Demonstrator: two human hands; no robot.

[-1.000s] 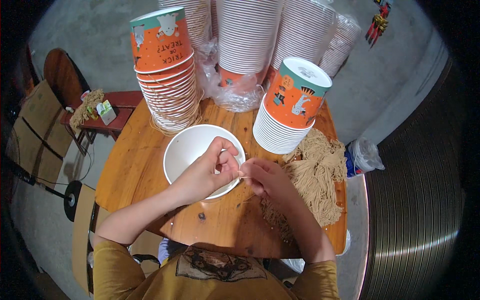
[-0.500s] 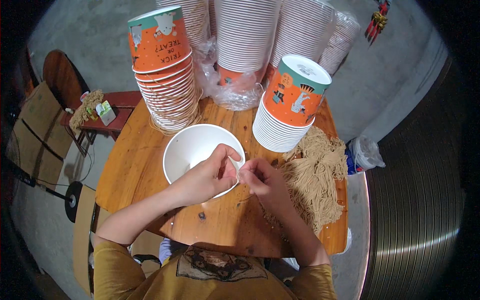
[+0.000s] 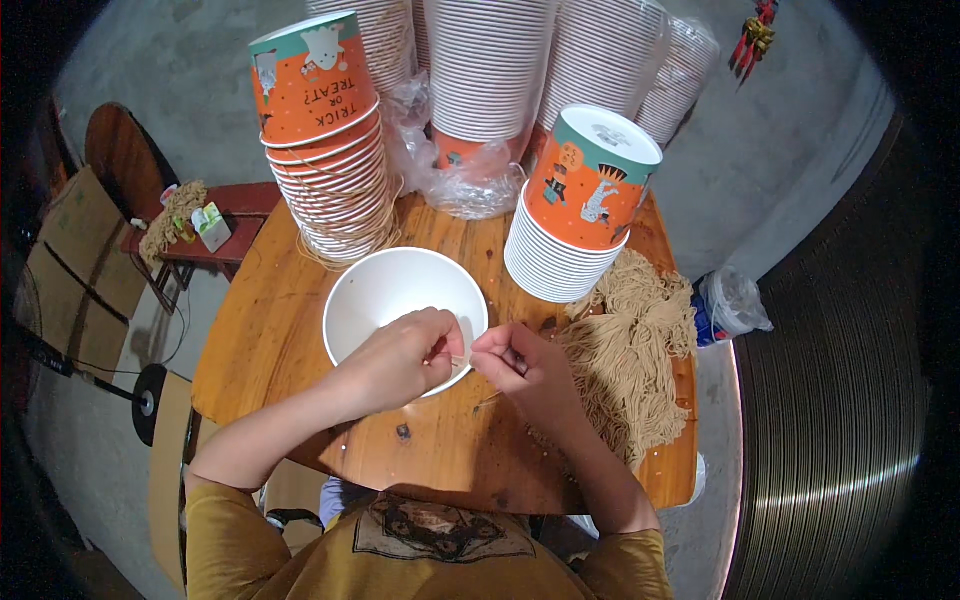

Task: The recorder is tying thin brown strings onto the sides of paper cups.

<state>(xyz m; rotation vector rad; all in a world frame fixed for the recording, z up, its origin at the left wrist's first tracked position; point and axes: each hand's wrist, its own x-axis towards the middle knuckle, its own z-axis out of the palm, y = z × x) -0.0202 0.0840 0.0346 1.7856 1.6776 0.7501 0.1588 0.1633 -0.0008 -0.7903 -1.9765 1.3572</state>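
Observation:
A white paper bucket point(image 3: 372, 290) lies in front of me with its open mouth toward me. Over its near right rim, my left hand point(image 3: 400, 358) is closed, thumb and fingers pinched on a thin tan string that barely shows. Just to the right, my right hand point(image 3: 530, 368) pinches at the same spot, its fingertips a small gap from the left ones. A bit of string sticks out below the right hand. Most of the string is hidden by my fingers. Beside my right forearm lies a heap of tan strings point(image 3: 635, 365).
A stack of orange buckets with strings point(image 3: 325, 180) stands at the back left, and another orange stack point(image 3: 575, 215) at the back right. Tall bagged bucket stacks point(image 3: 490, 70) rise behind crumpled plastic point(image 3: 475, 185). A red bench point(image 3: 245, 205) stands left, a blue bin point(image 3: 712, 325) right of the table.
My hands have drawn slightly apart at the bucket's rim. The left fingers have curled in more tightly and turned downward; the bucket has hardly moved.

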